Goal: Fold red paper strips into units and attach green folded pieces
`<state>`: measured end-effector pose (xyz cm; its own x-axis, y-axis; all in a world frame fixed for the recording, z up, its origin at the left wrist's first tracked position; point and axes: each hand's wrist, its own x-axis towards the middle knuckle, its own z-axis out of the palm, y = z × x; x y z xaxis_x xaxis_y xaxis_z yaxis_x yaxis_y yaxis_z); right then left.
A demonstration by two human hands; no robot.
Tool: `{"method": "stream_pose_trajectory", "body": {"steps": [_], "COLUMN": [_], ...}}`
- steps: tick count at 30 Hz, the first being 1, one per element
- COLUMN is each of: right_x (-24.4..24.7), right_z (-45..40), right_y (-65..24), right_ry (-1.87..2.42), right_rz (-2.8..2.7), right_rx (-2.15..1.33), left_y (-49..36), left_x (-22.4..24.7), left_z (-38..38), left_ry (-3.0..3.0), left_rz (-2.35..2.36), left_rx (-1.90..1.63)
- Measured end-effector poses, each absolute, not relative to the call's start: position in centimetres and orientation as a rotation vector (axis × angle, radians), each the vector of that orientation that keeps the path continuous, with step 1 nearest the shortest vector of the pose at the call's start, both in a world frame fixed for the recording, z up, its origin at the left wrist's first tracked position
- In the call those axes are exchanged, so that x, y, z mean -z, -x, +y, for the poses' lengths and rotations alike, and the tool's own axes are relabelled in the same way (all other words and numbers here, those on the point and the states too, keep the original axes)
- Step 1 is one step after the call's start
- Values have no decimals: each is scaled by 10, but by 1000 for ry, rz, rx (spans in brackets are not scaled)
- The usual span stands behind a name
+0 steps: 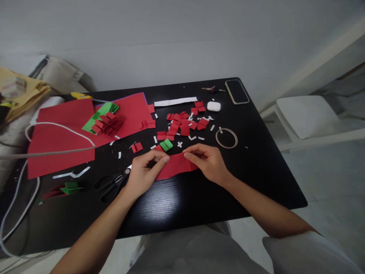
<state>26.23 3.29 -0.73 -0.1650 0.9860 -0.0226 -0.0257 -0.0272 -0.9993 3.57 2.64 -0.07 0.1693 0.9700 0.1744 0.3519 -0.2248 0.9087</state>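
Note:
A strip of red paper (177, 164) stretches between my hands near the middle of the black table. My left hand (146, 167) pinches its upper left edge between thumb and forefinger. On the other side, my right hand (207, 161) grips the upper edge farther right with thumb and fingers, covering the strip's right part. Just beyond the strip lie a small folded green paper (166, 145) and a heap of folded red paper pieces (184, 127). Black-handled scissors (112, 186) rest beside my left wrist, their blades partly hidden by it.
Large red sheets (62, 148) lie at left with a stack of folded green and red papers (107, 123) on them. A white cable (57, 153) crosses there. A tape ring (226, 138), a white case (213, 106) and a phone (237, 91) are at right. White paper scraps are scattered about.

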Motion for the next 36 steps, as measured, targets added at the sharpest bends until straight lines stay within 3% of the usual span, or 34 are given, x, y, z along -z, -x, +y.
{"method": "stream_pose_trajectory", "body": {"steps": [7,21,36], "right_x": [6,7,9], "right_z": [32,30,30], "right_y": [-263,-262,-259], "right_ry": [1064,1121,1154], "right_rz": [-1218,-1346,-1408], "right_rx": [-1474,-1275,-1371], "left_y": [-34,-36,-39], "left_x": [0,2,6], "left_z": [24,22,20], "left_ry": [-1848,-1853,-1872], "left_rz": [1307,1384,1356], "left_rx": [-1107,-1080,-985]}}
